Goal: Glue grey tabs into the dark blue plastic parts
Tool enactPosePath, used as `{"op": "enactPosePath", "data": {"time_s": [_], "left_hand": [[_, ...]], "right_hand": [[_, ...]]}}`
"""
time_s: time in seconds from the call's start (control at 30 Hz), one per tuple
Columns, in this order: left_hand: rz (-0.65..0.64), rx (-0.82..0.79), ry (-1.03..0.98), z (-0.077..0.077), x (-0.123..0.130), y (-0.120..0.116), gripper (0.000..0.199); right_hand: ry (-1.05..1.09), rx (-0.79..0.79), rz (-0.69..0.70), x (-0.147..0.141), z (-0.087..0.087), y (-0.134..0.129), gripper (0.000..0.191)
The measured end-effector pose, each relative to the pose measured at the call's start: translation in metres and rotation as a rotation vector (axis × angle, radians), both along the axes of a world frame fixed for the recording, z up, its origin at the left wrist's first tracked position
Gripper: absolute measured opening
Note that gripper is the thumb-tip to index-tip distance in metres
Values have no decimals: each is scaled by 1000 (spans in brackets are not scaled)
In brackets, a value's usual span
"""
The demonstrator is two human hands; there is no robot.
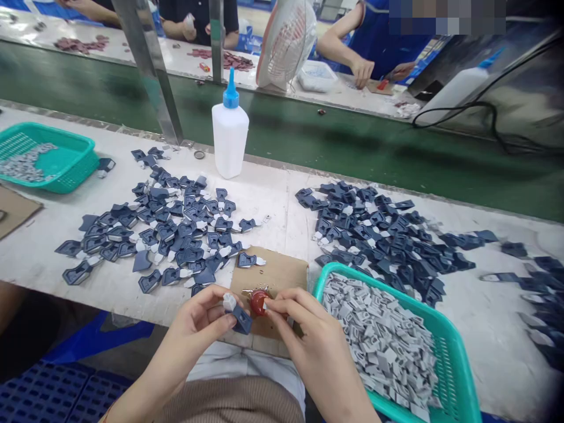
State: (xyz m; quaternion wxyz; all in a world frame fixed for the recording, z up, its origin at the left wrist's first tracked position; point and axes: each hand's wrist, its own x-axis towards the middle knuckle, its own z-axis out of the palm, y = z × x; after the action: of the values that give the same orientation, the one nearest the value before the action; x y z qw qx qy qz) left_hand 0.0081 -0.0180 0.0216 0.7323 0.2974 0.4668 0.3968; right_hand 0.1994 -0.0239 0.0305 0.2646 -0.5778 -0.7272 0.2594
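Note:
Between the thumb and fingers of my left hand is a dark blue plastic part with a white piece at its upper end. My right hand pinches a small light grey plastic piece over a round red cap, which looks wet and glossy inside. This cap sits on a brown cardboard piece in front of me. Another blue part with a white tip lies at the cardboard's far edge. Right of my right hand stands a green basket full of small grey pieces.
Blue parts lie in a left pile and a right pile. A white squeeze bottle with a blue nozzle stands behind. Another green basket sits far left. Past a green barrier, co-workers handle pieces near a fan.

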Motion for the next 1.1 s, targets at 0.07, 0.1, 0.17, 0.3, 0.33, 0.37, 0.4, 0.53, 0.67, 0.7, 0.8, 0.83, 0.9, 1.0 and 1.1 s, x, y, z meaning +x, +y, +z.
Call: {"op": "enactPosePath", "data": {"time_s": [0.07, 0.1, 0.17, 0.3, 0.33, 0.37, 0.4, 0.53, 0.67, 0.7, 0.8, 0.83, 0.9, 1.0, 1.1], "left_hand": [[-3, 13, -24, 0, 1, 0, 10], [-3, 16, -34, -1, 2, 1, 10], [-2, 13, -44, -2, 3, 1, 11], [-3, 10, -47, -4, 5, 2, 12], [-8, 13, -49, -4, 5, 2, 12], [-14, 15, -52, -5, 5, 2, 11], [-18, 16, -57, -5, 4, 2, 11], [-5, 26, -69, -6, 2, 2, 9], [-41, 47, -59, -9, 10, 2, 8], [-55, 56, -53, -9, 13, 2, 9], [-84, 127, 51, -5, 7, 3, 14], [-84, 167, 115, -4, -5, 4, 19], [-74, 257, 255, -4, -45, 10, 35], [-22, 393, 477, -17, -131, 26, 65], [-76, 492, 746, -38, -197, 50, 90]], "right_hand": [[11, -1, -7, -1, 0, 2, 16], [13, -5, -6, -1, 0, 2, 16], [11, -15, 5, -2, 0, 3, 15], [-6, 4, 6, -4, -1, 3, 15], [-8, 8, 5, -4, -1, 3, 16], [-9, 6, 8, -4, -1, 3, 16], [-7, -2, 11, -4, -1, 4, 16], [-9, -22, 3, -3, 0, 6, 16], [-18, -27, 32, -4, 0, 6, 17], [-14, -27, 40, -5, 0, 6, 17], [3, -18, 29, -3, -2, 6, 16], [9, -18, 24, -3, -2, 6, 16], [26, -34, 27, -1, -1, 5, 16], [78, -108, 9, 3, 4, 3, 15], [217, -200, -63, 7, 11, 3, 12]]}}
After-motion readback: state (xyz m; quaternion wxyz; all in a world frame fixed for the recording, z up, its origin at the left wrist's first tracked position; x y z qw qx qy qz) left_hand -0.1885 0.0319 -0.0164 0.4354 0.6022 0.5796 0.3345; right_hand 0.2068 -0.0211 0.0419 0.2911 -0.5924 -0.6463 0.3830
